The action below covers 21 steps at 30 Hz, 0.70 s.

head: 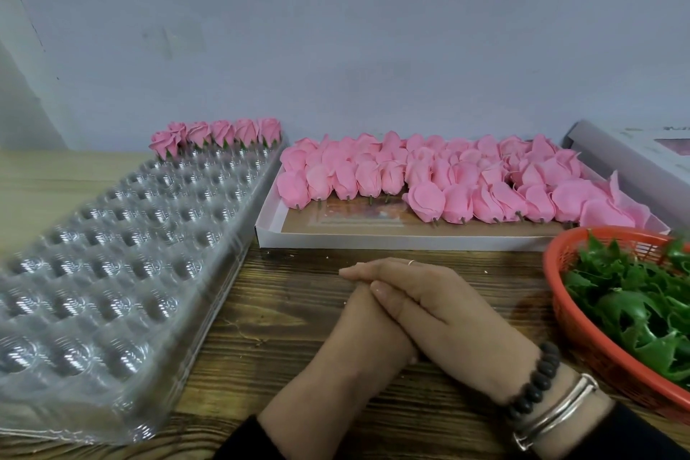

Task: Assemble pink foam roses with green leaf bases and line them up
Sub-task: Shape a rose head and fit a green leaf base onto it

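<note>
Hands rest on the table (283,314), holding nothing: the right hand (440,314) lies flat over the left hand (369,332). Behind them, pink roses (448,179) fill a box (373,241). Right of the hands, green leaves (634,302) sit in a basket (582,332). Left of them, finished roses (220,134) line a tray (112,273).

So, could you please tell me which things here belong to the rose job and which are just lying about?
For the job:
- bare pink roses in the cardboard tray
- green leaf bases in the orange basket
- finished roses on the clear plastic tray

Lying about:
- white box, far right
</note>
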{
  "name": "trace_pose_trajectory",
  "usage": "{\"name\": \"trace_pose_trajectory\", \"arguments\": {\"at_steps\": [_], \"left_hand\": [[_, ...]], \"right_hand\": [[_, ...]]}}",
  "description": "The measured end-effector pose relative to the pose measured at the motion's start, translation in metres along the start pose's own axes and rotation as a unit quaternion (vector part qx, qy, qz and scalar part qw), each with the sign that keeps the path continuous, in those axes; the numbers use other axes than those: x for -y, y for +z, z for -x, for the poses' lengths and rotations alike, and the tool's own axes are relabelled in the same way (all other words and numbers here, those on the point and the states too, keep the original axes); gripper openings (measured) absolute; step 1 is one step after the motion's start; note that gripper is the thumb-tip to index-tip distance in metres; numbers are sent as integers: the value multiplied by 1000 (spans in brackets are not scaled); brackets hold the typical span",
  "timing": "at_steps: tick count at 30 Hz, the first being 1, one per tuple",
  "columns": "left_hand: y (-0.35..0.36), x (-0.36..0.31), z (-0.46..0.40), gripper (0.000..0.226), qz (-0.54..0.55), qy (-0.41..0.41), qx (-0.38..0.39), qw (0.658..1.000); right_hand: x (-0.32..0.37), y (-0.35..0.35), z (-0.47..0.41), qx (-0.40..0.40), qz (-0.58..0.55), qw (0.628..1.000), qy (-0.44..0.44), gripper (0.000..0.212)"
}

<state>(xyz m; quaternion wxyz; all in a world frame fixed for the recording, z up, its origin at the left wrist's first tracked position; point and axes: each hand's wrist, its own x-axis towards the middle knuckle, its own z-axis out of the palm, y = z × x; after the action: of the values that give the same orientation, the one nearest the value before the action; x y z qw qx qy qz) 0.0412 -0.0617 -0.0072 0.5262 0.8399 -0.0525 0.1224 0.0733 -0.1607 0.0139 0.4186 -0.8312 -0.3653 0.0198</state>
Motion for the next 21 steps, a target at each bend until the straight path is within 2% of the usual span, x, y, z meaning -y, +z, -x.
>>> {"name": "trace_pose_trajectory", "arguments": {"at_steps": [1,2,4,6,8,10,12,13,15,17,21], "left_hand": [[-1,7,-4,31,29,-10,11,999],[-2,7,-5,23,77,15,-24,997],[-7,-4,-7,13,132,-3,56,990],[-9,-4,-7,13,177,11,37,983],[-11,-6,-8,25,230,21,23,973],[-11,-6,-10,28,279,3,-36,960],[-14,-2,-13,19,316,-31,-117,941],[-14,0,-14,6,334,-37,-143,931],[-13,1,-14,28,364,-50,-168,915],[-11,-1,-14,43,404,-84,-167,895],[-9,-7,-13,46,475,-134,-143,858]], "right_hand": [[0,-1,0,0,-7,1000,-7,39],[0,-2,1,-4,-13,1000,-16,39],[-3,-3,1,-19,-28,999,-25,42],[-6,-3,1,-35,-74,997,-10,55],[-10,-3,3,-42,-141,989,20,70],[-14,-2,3,-64,-163,984,33,76],[-16,0,2,-115,-162,979,36,65],[-16,2,1,-143,-164,975,36,54],[-14,7,-1,-178,-166,969,37,35],[-11,15,-2,-176,-175,968,37,27],[-8,25,-2,-167,-188,968,15,26]]}}
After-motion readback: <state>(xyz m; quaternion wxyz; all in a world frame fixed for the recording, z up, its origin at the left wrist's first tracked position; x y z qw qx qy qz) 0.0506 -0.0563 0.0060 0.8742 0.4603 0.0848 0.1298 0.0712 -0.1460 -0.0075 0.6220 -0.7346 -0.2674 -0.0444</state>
